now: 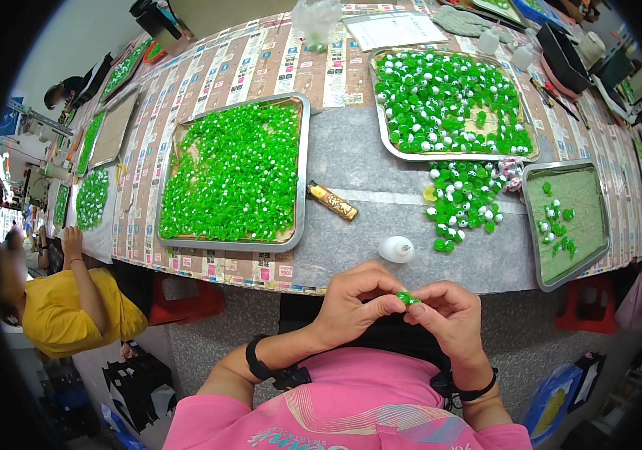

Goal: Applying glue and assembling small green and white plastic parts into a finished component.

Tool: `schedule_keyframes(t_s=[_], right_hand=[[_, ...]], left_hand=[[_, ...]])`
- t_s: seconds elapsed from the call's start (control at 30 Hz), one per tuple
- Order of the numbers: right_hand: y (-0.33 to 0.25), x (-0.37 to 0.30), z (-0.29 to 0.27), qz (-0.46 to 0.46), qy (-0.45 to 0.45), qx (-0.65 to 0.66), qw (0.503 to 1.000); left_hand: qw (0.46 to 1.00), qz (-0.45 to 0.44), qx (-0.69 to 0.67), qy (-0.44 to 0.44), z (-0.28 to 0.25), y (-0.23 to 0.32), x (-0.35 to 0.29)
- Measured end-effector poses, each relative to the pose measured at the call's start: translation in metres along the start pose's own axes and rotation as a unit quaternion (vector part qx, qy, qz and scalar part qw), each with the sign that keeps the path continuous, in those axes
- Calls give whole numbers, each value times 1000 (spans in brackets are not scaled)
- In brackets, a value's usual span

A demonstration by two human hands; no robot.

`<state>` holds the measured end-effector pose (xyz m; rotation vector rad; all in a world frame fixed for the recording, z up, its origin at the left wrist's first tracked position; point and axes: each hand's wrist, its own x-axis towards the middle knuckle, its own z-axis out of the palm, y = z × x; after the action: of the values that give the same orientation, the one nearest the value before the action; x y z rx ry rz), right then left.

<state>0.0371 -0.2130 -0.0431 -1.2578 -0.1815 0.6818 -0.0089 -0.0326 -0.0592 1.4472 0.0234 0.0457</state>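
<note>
In front of my chest, just off the table's near edge, a small shiny green plastic piece point(408, 298) is pinched between both hands. My left hand point(358, 304) grips it with thumb and forefinger, and my right hand point(448, 315) holds its other side the same way. Beyond them a white squeeze bottle point(394, 249) lies on the grey cloth point(343, 142). A loose pile of green pieces and white eyeball-like beads point(465, 201) spreads to the right. A gold and black tube-like object point(332, 200) rests farther left.
A metal tray point(302, 172) full of green pieces stands at left. Another tray point(456, 157) of green pieces with white beads is at the back right. A smaller tray point(604, 225) with a few pieces sits right. A person in a yellow top point(73, 307) sits at the far left.
</note>
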Motion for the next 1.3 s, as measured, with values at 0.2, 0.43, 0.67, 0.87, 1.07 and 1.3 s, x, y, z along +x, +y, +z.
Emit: schedule_keyframes(t_s=[0.2,0.43,0.67,0.87,1.07,1.3], right_hand=[[-4,2,-33,-135,253,-219,933],[-36,2,-157,-191,544,-430,695],[-40,5,-160,-210,560,-463,654],[-29,14,-89,-287,364,-382,800],[-12,21,-27,-254,169,-398,865],[-7,36,5,-235,123,-409,873]], left_hand=[[994,6,102,35,-11,13,-2],[856,166,425,244,-85,32,4],[780,142,546,269,-125,36,13],[762,145,581,247,-123,30,26],[795,108,556,219,-130,28,24],[896,145,332,258,-124,38,15]])
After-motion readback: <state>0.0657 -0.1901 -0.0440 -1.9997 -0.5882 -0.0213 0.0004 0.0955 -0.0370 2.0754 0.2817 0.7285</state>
